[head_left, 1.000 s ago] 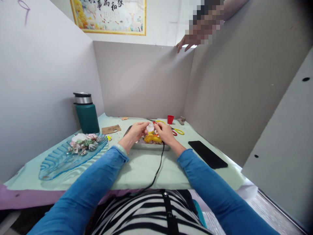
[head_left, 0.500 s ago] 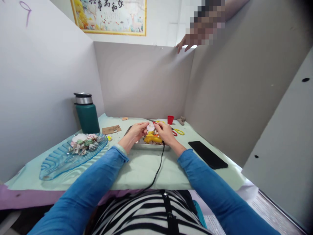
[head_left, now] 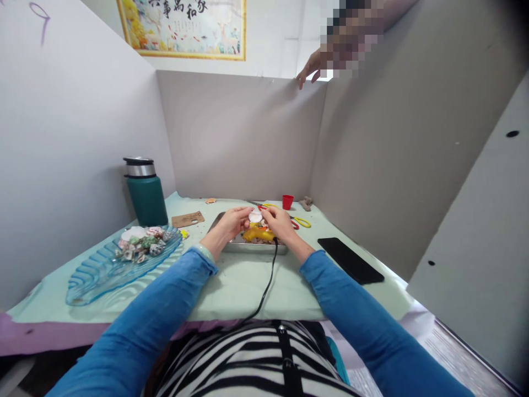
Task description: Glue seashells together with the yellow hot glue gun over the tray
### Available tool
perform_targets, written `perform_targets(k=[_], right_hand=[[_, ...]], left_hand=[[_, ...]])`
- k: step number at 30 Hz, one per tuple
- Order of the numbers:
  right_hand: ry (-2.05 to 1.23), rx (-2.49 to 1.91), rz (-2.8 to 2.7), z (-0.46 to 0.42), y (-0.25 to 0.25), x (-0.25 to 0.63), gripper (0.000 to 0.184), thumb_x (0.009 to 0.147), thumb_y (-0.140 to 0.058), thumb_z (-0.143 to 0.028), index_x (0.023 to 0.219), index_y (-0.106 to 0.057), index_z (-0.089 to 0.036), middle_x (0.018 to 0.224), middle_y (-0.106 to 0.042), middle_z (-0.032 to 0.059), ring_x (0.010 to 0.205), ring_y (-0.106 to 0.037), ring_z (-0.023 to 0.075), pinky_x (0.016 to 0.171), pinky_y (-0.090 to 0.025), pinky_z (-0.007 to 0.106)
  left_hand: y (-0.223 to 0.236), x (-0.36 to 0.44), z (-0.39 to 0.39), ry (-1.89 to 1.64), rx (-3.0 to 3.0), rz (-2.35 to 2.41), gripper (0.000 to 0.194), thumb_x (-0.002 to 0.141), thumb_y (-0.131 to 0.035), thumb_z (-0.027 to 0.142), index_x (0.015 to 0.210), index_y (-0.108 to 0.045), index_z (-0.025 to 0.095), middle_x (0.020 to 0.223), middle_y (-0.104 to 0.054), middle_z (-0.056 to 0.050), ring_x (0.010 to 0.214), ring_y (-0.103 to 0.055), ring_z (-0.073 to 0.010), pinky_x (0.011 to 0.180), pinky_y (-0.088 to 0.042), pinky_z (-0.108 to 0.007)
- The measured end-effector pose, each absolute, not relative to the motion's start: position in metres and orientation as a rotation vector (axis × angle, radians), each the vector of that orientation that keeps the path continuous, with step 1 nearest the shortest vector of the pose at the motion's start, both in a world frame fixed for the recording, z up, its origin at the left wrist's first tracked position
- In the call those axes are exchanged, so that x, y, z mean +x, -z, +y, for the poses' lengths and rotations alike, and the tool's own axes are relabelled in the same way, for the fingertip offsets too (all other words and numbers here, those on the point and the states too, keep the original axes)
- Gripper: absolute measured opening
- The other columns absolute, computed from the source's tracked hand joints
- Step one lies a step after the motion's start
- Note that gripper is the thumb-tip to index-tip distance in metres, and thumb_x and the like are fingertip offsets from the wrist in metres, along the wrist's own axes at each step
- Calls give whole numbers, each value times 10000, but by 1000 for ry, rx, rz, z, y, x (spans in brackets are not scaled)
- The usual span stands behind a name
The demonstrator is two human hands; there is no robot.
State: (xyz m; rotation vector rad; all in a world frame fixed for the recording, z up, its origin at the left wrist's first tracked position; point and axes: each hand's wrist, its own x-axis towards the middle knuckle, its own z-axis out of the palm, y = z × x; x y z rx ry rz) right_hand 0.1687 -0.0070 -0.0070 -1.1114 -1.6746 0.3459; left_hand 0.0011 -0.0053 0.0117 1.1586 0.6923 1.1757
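Head view: left hand (head_left: 233, 221) and right hand (head_left: 278, 221) pinch the white disc (head_left: 255, 216), probably light, stiff and brittle, best held by its rim, above the metal tray (head_left: 252, 248).

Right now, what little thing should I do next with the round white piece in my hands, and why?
Maybe raise the flat, round white piece slightly. Your left hand and right hand have its edges, and it looks close to the yellow tool with a black cord, in the shiny metal tray.
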Motion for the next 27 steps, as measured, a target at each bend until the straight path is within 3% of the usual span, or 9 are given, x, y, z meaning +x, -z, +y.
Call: perform_targets(k=[11,27], right_hand=[[-464,-1074,-1571,-3,8,170,291,807,-502,-400,582,-505,-215,573,-524,-11,614,-462,158,577,-332,276],[-467,-1067,-1614,-6,7,168,270,793,-493,-351,559,-490,-216,536,-495,-21,595,-447,153,567,-327,270]], left_hand=[[-11,2,-6,-1128,1152,756,81,758,-728,139,770,-698,64,588,-611,-23,423,-481,-58,455,-404,-203],[-12,4,-4,-1052,1214,826,155,752,-685,155,619,-623,103,467,-516,-8,380,-471,-86,440,-405,-226]])
